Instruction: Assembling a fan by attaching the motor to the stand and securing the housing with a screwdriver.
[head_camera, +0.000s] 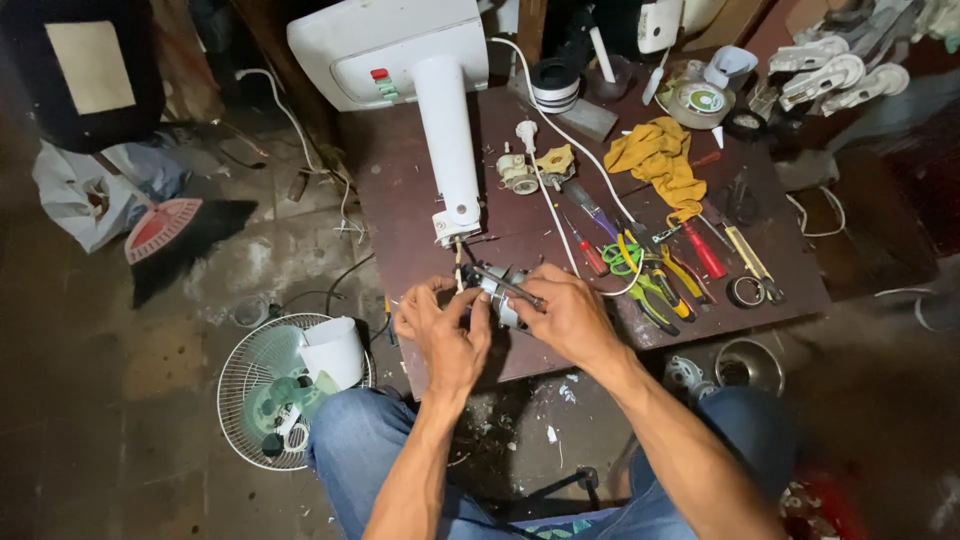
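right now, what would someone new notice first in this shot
Both hands meet at the table's near edge: the left hand and the right hand grip a small fan motor between them. Just behind it lies a white fan stand, reaching toward the far left corner. To the right, a row of screwdrivers and pliers lies below a crumpled yellow cloth.
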